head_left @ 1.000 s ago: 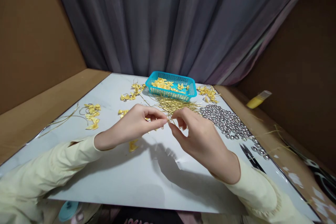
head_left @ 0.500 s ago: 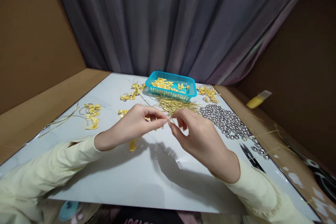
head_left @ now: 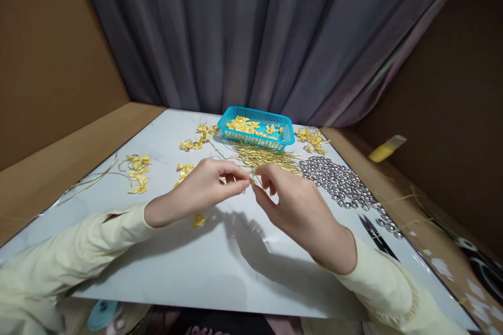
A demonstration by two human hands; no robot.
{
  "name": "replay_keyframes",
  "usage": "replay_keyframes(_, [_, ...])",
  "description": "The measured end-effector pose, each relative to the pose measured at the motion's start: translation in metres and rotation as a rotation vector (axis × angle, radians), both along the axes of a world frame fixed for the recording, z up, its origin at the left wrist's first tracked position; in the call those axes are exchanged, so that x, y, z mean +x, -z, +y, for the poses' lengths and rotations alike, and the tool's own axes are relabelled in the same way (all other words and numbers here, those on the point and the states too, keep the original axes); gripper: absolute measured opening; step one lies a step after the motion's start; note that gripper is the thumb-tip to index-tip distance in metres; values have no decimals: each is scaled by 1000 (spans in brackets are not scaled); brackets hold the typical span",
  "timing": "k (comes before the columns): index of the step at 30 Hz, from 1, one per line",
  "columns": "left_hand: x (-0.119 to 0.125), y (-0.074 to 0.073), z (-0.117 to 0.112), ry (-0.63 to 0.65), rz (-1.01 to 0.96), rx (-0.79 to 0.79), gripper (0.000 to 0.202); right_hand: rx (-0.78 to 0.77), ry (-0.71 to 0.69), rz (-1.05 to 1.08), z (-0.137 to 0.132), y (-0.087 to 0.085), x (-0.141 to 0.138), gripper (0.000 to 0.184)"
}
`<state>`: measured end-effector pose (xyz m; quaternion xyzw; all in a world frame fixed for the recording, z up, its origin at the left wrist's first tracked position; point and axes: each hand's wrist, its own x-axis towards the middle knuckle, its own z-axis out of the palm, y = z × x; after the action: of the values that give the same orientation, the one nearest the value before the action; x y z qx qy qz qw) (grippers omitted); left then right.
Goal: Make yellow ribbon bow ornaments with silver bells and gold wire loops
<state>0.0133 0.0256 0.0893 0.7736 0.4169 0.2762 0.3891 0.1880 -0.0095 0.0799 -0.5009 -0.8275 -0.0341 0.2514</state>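
Observation:
My left hand (head_left: 208,183) and my right hand (head_left: 291,199) meet fingertip to fingertip above the middle of the white table. Each pinches thumb against forefinger on a thin gold cord (head_left: 252,174), of which only a short bit shows; the fingers hide the rest. Just beyond them lies a bundle of loose gold cords (head_left: 267,159). Yellow ribbon bows (head_left: 184,169) sit behind my left hand, partly covered by it. A single yellow bow (head_left: 199,220) rests on the table below that wrist.
A blue basket (head_left: 288,138) of yellow bows stands at the back. Silver beads (head_left: 338,178) are heaped at right, with black thread snips (head_left: 377,238) nearer me. Bows on cords (head_left: 138,172) lie at left. A yellow-filled tube (head_left: 387,149) is on the right side.
Both hands stay pinched together at nearly the same spot. My left hand has lowered very slightly and my right hand has shifted a little left.

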Motion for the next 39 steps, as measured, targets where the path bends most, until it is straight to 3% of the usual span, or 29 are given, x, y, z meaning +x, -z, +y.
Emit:
replay_keyframes(6, [0, 0, 0, -8, -13, -26, 15, 74, 9, -21, -1, 0, 0, 4])
replay_keyframes(18, [1, 0, -1, -11, -9, -9, 14, 67, 35, -62, 1, 2, 0, 11])
replay_keyframes(30, [-1, 2, 0, -12, -7, 5, 12, -30, 42, -67, 1, 0, 1, 13])
replay_keyframes(39, [0, 15, 5, 53, 42, 159, 14, -154, 46, -228, 0, -2, -3, 18])
